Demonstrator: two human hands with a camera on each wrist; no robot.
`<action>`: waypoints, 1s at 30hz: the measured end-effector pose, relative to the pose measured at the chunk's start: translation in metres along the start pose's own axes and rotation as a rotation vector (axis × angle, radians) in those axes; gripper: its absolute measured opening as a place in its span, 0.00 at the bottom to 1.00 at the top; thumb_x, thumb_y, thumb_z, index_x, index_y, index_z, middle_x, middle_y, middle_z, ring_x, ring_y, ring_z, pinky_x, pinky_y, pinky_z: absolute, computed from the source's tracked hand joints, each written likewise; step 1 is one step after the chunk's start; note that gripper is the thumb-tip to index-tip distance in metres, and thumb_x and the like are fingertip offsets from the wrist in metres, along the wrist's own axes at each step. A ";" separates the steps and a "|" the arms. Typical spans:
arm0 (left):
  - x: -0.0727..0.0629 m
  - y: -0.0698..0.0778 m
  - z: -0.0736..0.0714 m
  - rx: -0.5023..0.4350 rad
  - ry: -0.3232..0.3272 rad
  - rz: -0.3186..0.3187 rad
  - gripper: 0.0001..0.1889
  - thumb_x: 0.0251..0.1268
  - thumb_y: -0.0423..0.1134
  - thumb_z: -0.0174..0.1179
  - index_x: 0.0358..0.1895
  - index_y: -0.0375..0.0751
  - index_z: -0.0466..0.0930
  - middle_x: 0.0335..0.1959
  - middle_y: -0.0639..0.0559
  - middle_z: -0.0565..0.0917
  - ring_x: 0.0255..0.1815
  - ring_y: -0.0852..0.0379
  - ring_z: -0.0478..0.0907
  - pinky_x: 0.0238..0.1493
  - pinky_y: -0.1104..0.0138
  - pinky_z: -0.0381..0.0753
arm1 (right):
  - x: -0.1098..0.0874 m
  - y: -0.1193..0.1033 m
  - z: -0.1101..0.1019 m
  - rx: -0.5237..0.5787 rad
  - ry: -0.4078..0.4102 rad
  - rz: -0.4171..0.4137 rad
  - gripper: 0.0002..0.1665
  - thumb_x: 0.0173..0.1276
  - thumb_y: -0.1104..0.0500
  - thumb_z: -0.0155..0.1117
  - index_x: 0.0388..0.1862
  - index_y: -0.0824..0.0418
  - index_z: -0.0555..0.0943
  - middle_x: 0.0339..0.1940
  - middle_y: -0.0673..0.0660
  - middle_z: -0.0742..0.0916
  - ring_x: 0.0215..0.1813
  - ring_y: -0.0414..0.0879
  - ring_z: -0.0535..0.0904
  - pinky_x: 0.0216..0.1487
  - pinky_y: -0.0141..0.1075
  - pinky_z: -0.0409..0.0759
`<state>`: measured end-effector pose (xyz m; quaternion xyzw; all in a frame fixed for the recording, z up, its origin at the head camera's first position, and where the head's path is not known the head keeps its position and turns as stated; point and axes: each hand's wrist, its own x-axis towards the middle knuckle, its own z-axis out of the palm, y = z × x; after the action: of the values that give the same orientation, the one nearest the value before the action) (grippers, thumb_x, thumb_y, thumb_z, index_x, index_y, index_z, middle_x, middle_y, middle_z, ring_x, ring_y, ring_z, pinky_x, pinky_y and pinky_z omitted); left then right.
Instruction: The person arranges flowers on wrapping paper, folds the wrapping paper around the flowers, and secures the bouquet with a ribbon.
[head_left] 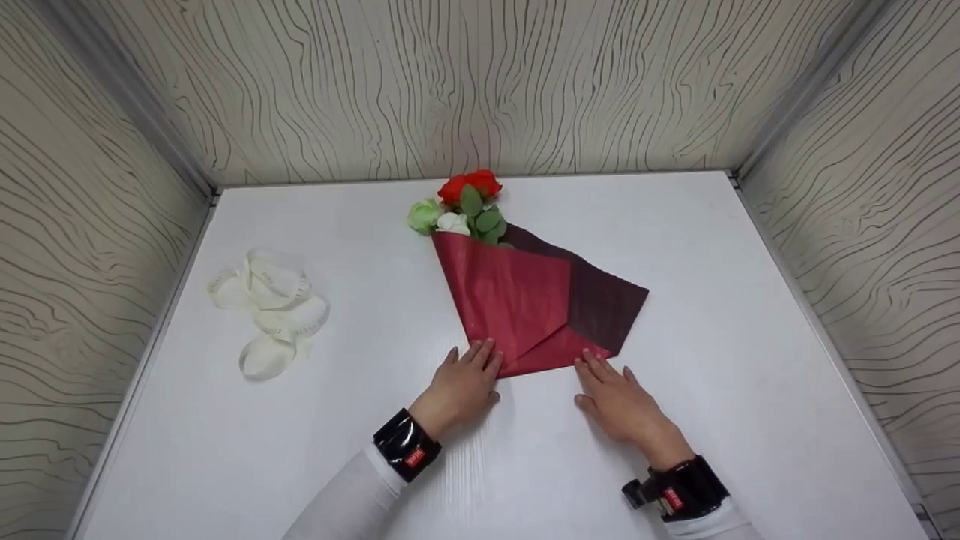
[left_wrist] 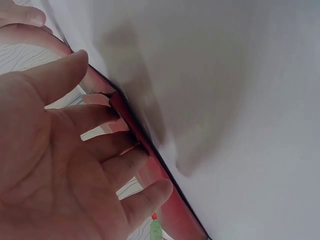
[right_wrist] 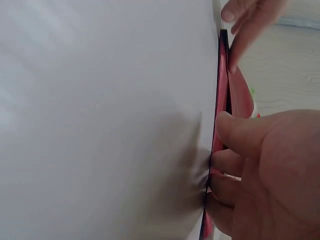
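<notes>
A bouquet wrapped in red paper (head_left: 517, 285) lies on the table, its dark maroon side (head_left: 606, 307) showing at the right. From its top poke red flowers (head_left: 480, 184), a pale green flower (head_left: 424, 216), a white flower (head_left: 453, 223) and green leaves (head_left: 472, 201). My left hand (head_left: 459, 390) rests its extended fingertips on the paper's lower left corner. With fingers stretched out, my right hand (head_left: 621, 403) touches the folded bottom edge near its right end. Both wrist views show fingers along the folded red edge (left_wrist: 172, 200), neither hand curled round it.
A loosely looped cream ribbon (head_left: 279, 294) with printed lettering lies on the left of the white table (head_left: 375, 285). Wood-grain patterned panels (head_left: 465, 90) stand along the table's back and both sides.
</notes>
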<state>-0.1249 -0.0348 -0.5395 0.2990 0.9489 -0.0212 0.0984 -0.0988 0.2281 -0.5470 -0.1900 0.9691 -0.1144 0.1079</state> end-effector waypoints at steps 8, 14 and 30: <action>0.002 0.000 0.000 -0.005 0.051 0.013 0.30 0.61 0.52 0.51 0.64 0.41 0.62 0.65 0.43 0.60 0.65 0.48 0.56 0.59 0.52 0.58 | -0.009 0.016 -0.008 -0.047 0.080 0.179 0.32 0.65 0.51 0.51 0.62 0.70 0.64 0.63 0.71 0.63 0.64 0.65 0.55 0.57 0.61 0.53; 0.006 0.000 0.003 0.034 0.180 0.060 0.24 0.59 0.49 0.53 0.57 0.41 0.70 0.60 0.44 0.67 0.62 0.48 0.61 0.58 0.53 0.61 | -0.009 0.004 -0.005 -0.035 0.112 0.268 0.34 0.64 0.50 0.52 0.57 0.77 0.65 0.61 0.76 0.63 0.63 0.66 0.54 0.56 0.60 0.55; 0.016 0.002 0.008 -0.009 0.243 0.086 0.23 0.58 0.49 0.54 0.59 0.53 0.69 0.49 0.49 0.69 0.54 0.49 0.64 0.55 0.49 0.62 | 0.002 -0.009 0.003 0.228 0.145 0.152 0.33 0.64 0.56 0.54 0.66 0.63 0.59 0.61 0.73 0.65 0.64 0.64 0.56 0.58 0.60 0.52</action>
<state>-0.1354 -0.0247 -0.5509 0.3393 0.9402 0.0236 -0.0154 -0.0965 0.2186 -0.5475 -0.0940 0.9666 -0.2287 0.0669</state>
